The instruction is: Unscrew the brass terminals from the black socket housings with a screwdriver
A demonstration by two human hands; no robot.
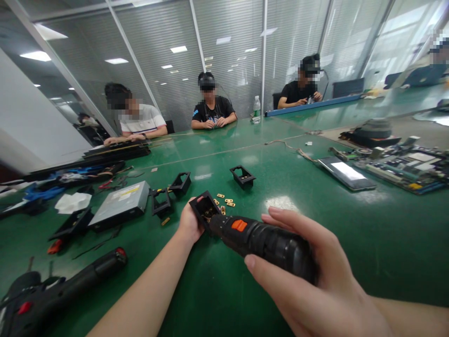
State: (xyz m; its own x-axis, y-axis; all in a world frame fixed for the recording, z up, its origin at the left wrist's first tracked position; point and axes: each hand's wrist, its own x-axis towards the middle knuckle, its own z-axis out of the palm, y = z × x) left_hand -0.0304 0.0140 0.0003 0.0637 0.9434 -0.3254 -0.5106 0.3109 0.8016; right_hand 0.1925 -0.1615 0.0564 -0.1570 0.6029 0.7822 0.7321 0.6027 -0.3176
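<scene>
My right hand point(308, 276) is wrapped round a black electric screwdriver point(261, 241) with an orange switch, its tip pointing into a small black plastic socket housing point(205, 208). My left hand point(189, 224) grips that housing and tilts it on the green table point(368, 234). Several small brass contact pieces point(224, 202) lie just beyond the housing.
More black housings point(242, 176) point(180, 183) point(161, 202), a grey optical drive point(121, 206) and a second black screwdriver point(66, 285) lie to the left. A phone point(346, 172) and circuit boards point(407, 168) sit on the right. Three people sit at the far side; a water bottle point(257, 110) stands there.
</scene>
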